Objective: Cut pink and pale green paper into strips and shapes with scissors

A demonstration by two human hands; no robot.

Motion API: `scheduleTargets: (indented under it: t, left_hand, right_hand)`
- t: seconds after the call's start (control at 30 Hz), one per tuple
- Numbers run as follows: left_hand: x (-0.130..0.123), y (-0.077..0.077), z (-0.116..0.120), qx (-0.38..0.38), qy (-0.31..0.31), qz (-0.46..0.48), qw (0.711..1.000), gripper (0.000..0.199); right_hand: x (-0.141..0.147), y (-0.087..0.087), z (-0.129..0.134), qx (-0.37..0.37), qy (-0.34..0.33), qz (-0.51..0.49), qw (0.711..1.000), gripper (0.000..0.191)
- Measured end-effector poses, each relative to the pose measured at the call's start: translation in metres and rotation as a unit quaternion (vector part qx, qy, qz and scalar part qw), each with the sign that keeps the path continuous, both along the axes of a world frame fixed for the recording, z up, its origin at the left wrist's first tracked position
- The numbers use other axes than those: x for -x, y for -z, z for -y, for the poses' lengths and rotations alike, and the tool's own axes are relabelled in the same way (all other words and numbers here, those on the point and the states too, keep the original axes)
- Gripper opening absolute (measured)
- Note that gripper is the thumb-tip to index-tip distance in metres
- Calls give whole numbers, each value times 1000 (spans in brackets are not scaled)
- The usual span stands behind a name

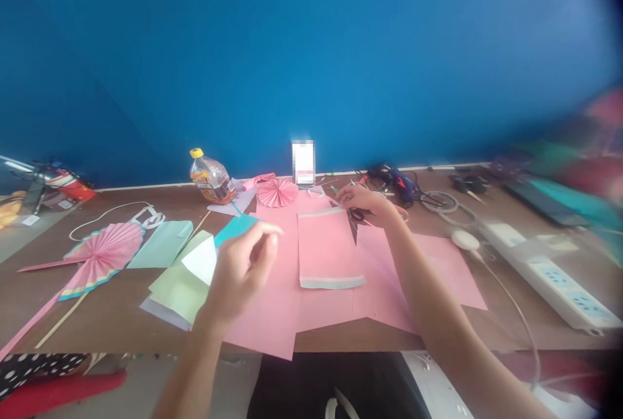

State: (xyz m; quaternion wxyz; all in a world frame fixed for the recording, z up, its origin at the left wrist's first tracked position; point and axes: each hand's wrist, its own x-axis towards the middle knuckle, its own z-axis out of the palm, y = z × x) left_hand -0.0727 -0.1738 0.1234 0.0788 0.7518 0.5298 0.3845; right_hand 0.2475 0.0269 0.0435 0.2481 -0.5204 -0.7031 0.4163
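Note:
My left hand is raised over the left part of the pink paper, its fingers loosely curled and the thumb a little apart from the forefinger. Nothing shows in it. Farther back, my right hand reaches over the far edge of a pink sheet with pale strips along two edges, fingers bent but apart. Beneath that hand lie dark scissors; I see no clear grip on them. Larger pink sheets spread under the strip-edged one. Close to my left hand are green, white and blue papers.
A pleated pink fan lies at left, a pink paper rosette at the back. A tilted bottle with a yellow cap and a bright upright screen stand near the blue wall. Cables and a power strip occupy the right.

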Motion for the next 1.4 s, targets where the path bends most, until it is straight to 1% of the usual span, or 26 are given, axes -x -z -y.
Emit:
scheduleTargets:
  t: [0.03, 0.1, 0.13, 0.17, 0.2, 0.23, 0.27, 0.3, 0.33, 0.4, 0.47, 0.53, 0.57, 0.6, 0.67, 0.73, 0.8, 0.87, 0.9, 0.97, 1.03, 1.07, 1.13, 1.2, 1.33, 1.4]
  left_hand:
    - [6, 8, -7, 0, -46, -59, 997, 28]
    - [25, 28, -19, 11, -150, -165, 975, 37]
    - [38, 38, -23, 27, -230, -199, 952, 47]
    - [53, 47, -26, 56, -324, -218, 919, 57]
    - [68, 56, -28, 96, -400, -222, 884, 67]
    - [82, 63, -29, 141, -444, -213, 859, 74]
    - [95, 68, -29, 189, -456, -196, 847, 78]
    - [104, 70, -29, 229, -439, -175, 851, 81]
    - [110, 71, -29, 254, -420, -155, 858, 81]
    - [112, 68, -31, 265, -388, -139, 872, 74]
    - [100, 61, -35, 213, -381, -145, 888, 62]
    - [79, 53, -41, 111, -387, -156, 902, 56]
    - [66, 51, -44, 77, -386, -169, 904, 52]
    - [53, 49, -49, 58, -366, -191, 909, 46]
    - [28, 49, -60, 44, -296, -253, 920, 34]
    - [6, 54, -73, 52, -214, -306, 926, 30]
    - [-14, 62, -86, 45, -155, -340, 926, 29]
    - [-32, 72, -97, 38, -113, -364, 923, 34]
    - [-40, 77, -101, 31, -97, -373, 922, 39]
    - [-55, 88, -108, 14, -64, -382, 922, 45]
    - [-68, 98, -111, -1, -42, -380, 924, 46]
    - [-74, 101, -111, -9, -34, -376, 926, 43]
    - [-81, 107, -110, -23, -27, -360, 932, 38]
    - [-84, 110, -106, -34, -14, -341, 939, 38]
    - [-80, 115, -102, -44, 24, -297, 954, 40]
    - [-77, 118, -103, -45, 31, -274, 960, 38]
  right_hand:
    - [0, 2, -3, 5, -7, 2, 1000, 32]
    - [0, 3, -6, 11, -22, 0, 1000, 32]
    - [0, 3, -6, 11, -30, -4, 999, 32]
    - [0, 2, -6, 10, -38, -9, 999, 32]
    - [0, 2, -6, 9, -45, -15, 999, 31]
    - [0, 1, -6, 11, -51, -21, 998, 31]
    - [1, 1, -5, 16, -54, -27, 998, 32]
    - [1, 1, -4, 25, -55, -29, 998, 32]
    - [2, 1, -3, 35, -53, -29, 998, 34]
    - [2, 3, -1, 50, -43, -30, 997, 36]
    - [2, 4, -1, 49, -36, -34, 998, 37]
    - [2, 4, -2, 35, -41, -33, 998, 36]
    - [1, 4, -3, 28, -47, -28, 998, 35]
    - [1, 4, -4, 21, -52, -22, 998, 35]
    - [1, 4, -5, 13, -54, -12, 998, 36]
    - [2, 6, -5, 16, -46, -10, 999, 37]
    - [5, 8, -4, 26, -38, -18, 999, 37]
    - [7, 8, -3, 25, -36, -26, 999, 33]
    - [9, 8, -2, 9, -32, -27, 999, 30]
    - [13, 6, -2, -56, -3, -33, 998, 24]
    - [17, 4, -3, -122, 26, -49, 991, 19]
    - [18, 3, -4, -140, 29, -54, 988, 18]
    - [19, 2, -5, -146, 12, -45, 988, 17]
    - [18, 4, -5, -139, 4, -23, 990, 17]
    - [15, 10, -5, -124, 29, -3, 992, 21]
    - [15, 11, -5, -116, 38, 8, 992, 26]
